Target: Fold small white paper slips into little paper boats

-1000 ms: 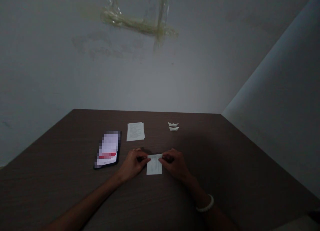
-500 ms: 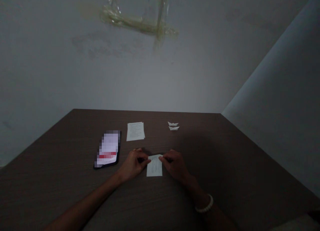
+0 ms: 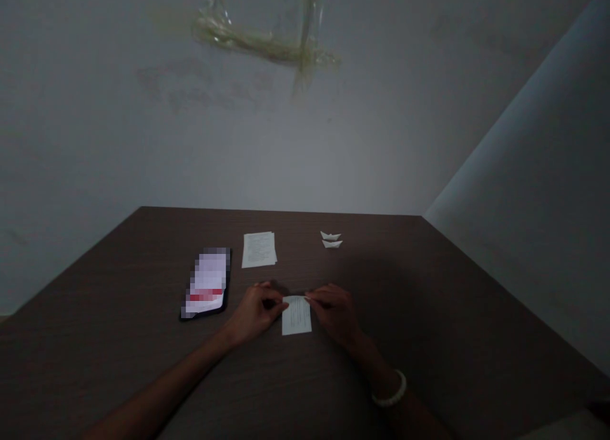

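Observation:
A small white sheet of paper (image 3: 296, 319) with lines of print lies on the dark table between my hands. My left hand (image 3: 257, 311) pinches its upper left corner between thumb and fingers. At the upper right corner, my right hand (image 3: 337, 310) is closed on the paper's edge, thumb and forefinger together. A pale beaded bracelet (image 3: 394, 392) circles my right wrist. Beyond my hands stand two small folded paper boats (image 3: 332, 243), one behind the other. A stack of printed paper sheets (image 3: 258, 249) lies behind my left hand.
On the left, a phone (image 3: 207, 284) with a lit, blurred screen lies on the brown wooden table (image 3: 157, 237). The table's far edge meets a grey wall (image 3: 286, 154) bearing strips of yellowed tape (image 3: 252, 45). Another wall (image 3: 538, 192) slants along the right side.
The sheet has shifted slightly to the right and turned a little. My right thumb and forefinger have moved up slightly to its top right corner. My left hand is almost unchanged.

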A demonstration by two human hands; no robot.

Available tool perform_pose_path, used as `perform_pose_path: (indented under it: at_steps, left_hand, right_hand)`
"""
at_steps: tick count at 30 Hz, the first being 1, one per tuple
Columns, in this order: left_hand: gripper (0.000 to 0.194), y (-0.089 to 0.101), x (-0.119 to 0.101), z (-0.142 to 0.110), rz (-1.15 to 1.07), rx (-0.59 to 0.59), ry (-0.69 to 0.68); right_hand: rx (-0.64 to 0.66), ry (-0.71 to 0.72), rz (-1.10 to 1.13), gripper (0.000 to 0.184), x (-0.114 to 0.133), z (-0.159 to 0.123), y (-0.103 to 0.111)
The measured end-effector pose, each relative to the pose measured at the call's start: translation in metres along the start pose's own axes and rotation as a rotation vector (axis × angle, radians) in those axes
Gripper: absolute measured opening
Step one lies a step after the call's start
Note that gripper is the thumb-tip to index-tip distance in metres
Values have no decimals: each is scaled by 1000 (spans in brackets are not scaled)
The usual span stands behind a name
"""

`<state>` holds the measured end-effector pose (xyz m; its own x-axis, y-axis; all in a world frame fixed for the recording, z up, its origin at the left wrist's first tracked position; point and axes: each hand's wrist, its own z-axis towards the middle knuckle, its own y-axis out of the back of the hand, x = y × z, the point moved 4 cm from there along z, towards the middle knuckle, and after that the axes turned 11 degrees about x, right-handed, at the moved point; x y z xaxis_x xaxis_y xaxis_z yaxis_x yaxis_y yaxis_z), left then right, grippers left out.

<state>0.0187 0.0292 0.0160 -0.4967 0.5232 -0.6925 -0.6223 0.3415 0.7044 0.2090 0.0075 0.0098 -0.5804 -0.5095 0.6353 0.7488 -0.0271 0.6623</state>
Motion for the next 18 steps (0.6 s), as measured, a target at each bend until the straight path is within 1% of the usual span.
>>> perform_pose_path:
  at_steps: [8, 12, 14, 16, 18]
  left_hand:
    - [16, -3, 7, 0, 20, -11, 21]
    - [17, -1, 6, 0, -4, -16, 52]
    - [18, 1, 6, 1, -14, -16, 75]
    - [18, 2, 6, 1, -24, -17, 91]
    - [18, 2, 5, 1, -25, -22, 71]
  right_hand:
    - [18, -31, -29, 14, 2, 0, 2]
    - [32, -50, 1, 13, -3, -1, 0]
    - [55, -74, -3, 15, -8, -2, -2]
    - [81, -89, -18, 11, -12, -2, -5]
    - [86, -93, -26, 3, -15, -1, -7]
